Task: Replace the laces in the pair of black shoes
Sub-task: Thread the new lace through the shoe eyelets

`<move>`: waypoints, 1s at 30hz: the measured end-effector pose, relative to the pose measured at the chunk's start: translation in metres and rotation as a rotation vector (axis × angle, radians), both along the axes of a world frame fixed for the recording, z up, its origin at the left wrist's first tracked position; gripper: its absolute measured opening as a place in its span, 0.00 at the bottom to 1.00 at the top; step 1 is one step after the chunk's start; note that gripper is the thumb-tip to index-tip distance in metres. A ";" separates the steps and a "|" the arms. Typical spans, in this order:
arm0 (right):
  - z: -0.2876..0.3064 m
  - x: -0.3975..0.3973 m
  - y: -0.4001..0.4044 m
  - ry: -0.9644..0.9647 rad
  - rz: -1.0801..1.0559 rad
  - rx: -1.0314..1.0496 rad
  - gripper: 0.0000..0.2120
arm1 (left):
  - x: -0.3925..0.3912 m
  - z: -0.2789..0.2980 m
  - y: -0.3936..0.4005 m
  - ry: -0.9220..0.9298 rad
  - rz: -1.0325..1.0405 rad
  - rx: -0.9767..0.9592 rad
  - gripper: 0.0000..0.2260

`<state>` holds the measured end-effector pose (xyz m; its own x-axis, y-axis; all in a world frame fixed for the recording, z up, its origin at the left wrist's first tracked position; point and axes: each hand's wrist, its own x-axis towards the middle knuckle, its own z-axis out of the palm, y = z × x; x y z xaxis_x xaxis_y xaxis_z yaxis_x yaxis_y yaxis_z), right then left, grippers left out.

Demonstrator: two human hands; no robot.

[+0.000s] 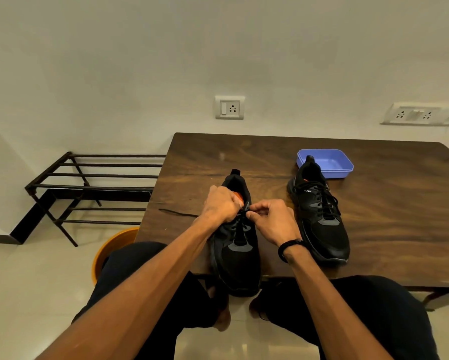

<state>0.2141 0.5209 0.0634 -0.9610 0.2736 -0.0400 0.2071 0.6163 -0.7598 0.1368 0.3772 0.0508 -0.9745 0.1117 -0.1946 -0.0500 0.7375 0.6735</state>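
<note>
Fingers [252, 213] of the right hand [275, 220] pinch the black lace [240, 224] at the near shoe [237, 255], which overhangs the desk [400, 216] edge. The left hand [222, 203] curls tight on that shoe's tongue. The second shoe [319, 216], fully laced, stands to the right, just before a blue tray [332, 162]. A loose lace [176, 212] lies left.
</note>
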 end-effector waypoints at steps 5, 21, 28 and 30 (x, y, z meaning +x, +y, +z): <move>0.002 0.001 0.000 -0.015 0.007 -0.022 0.09 | 0.007 0.004 -0.002 0.055 -0.027 -0.023 0.14; 0.006 0.006 -0.012 0.096 0.048 0.363 0.07 | 0.023 0.035 -0.011 -0.076 -0.270 -0.159 0.12; 0.027 0.001 0.000 0.347 -0.122 -0.395 0.05 | 0.027 0.048 -0.030 -0.229 -0.297 -0.169 0.48; 0.048 0.002 0.009 0.372 -0.174 -0.895 0.05 | 0.030 0.049 -0.035 -0.266 -0.294 -0.178 0.52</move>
